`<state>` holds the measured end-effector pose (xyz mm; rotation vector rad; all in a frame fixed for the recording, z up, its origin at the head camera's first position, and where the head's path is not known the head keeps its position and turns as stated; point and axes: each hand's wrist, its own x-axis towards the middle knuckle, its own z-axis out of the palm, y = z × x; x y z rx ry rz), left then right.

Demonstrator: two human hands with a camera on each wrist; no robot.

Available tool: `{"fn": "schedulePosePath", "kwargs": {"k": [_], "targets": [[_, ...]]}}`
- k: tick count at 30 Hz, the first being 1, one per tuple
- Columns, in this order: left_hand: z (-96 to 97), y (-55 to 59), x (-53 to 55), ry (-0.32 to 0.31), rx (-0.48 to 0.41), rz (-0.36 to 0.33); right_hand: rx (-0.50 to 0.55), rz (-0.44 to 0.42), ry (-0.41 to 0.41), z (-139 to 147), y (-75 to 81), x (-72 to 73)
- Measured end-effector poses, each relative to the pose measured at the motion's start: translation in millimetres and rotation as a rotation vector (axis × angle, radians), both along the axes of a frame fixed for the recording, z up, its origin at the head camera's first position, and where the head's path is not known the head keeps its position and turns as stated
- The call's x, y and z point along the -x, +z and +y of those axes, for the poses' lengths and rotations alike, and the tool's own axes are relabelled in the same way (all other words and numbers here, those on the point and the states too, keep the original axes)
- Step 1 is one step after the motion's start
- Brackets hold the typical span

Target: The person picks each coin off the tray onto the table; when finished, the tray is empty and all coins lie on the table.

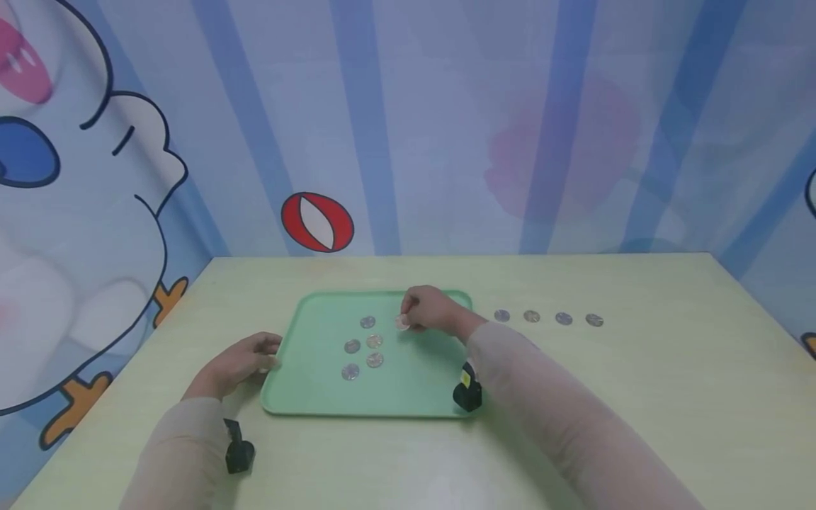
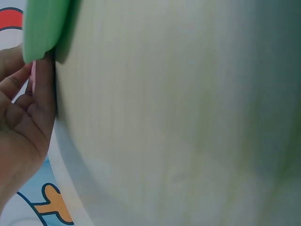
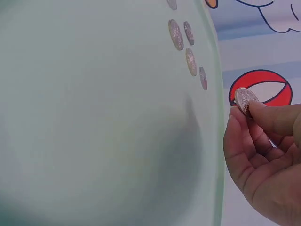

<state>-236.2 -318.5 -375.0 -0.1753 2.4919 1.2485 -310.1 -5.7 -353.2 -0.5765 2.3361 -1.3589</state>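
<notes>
My right hand pinches a silvery coin between thumb and fingertips, raised above the far right part of the green tray. Several more coins lie loosely grouped near the middle of that tray. At the tray's left rim is my left hand, gripping the edge. The left wrist view shows the tray's corner between its thumb and fingers; part of the grip is hidden behind the rim.
To the right of the tray, several coins lie spaced in a row on the pale yellow table. A printed cloth backdrop with blue stripes rises behind the table. Small black devices sit at both wrists.
</notes>
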Motion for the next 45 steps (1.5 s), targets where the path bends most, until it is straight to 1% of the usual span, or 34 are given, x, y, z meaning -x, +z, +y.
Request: {"fn": "schedulePosePath", "kwargs": {"k": [8, 17, 22, 30, 35, 39, 45], "targets": [[0.6, 1.2, 0.0, 0.002, 0.007, 0.002, 0.121, -0.024, 0.013, 19, 3.6, -5.2], [-0.4, -1.8, 1.3, -0.011, -0.004, -0.001, 0.178, -0.054, -0.023, 49, 5.4, -15.0], [1.7, -2.2, 1.2, -0.007, -0.009, -0.001, 0.175, -0.046, -0.050, 65, 4.6, -17.1], [1.1, 0.2, 0.2, 0.007, -0.001, -0.008, 0.163, -0.043, -0.079, 86, -1.8, -20.9], [-0.6, -1.0, 0.3, 0.010, -0.007, -0.007, 0.147, -0.036, -0.085, 100, -3.2, -23.3], [-0.5, -1.4, 0.8, 0.009, -0.001, -0.003, 0.137, -0.031, -0.111, 110, -4.4, -25.1], [0.1, -1.7, 1.2, 0.006, 0.005, -0.005, 0.123, -0.053, -0.143, 125, -8.9, -29.1]]}}
